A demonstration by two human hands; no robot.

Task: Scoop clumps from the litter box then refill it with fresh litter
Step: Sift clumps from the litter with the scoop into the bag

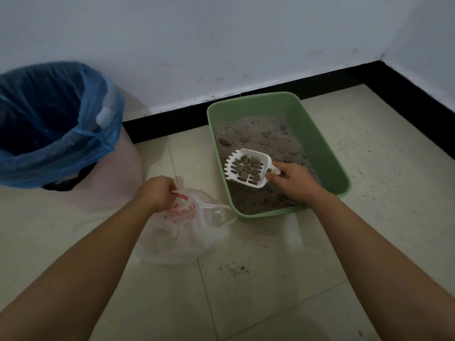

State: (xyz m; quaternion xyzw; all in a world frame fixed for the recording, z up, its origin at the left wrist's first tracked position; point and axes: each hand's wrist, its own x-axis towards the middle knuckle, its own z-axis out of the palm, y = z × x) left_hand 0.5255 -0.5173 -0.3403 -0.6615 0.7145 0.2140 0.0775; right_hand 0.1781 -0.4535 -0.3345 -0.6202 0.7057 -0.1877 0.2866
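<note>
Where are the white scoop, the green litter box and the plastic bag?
white scoop [251,153]: head view, on its far rim.
green litter box [317,146]: head view, on its right inner wall.
plastic bag [182,235]: head view, on its crumpled middle.

This looks like a corner of a room in a home. I look down on a pale tiled floor [369,217] with grit scattered over it, where two plain white walls [221,45] meet above a black skirting board [172,124]. A green litter box [317,139] sits near the floor's far edge, close to the skirting. A pink waste bin [118,183] with a blue liner [93,134] stands by the same wall.
</note>
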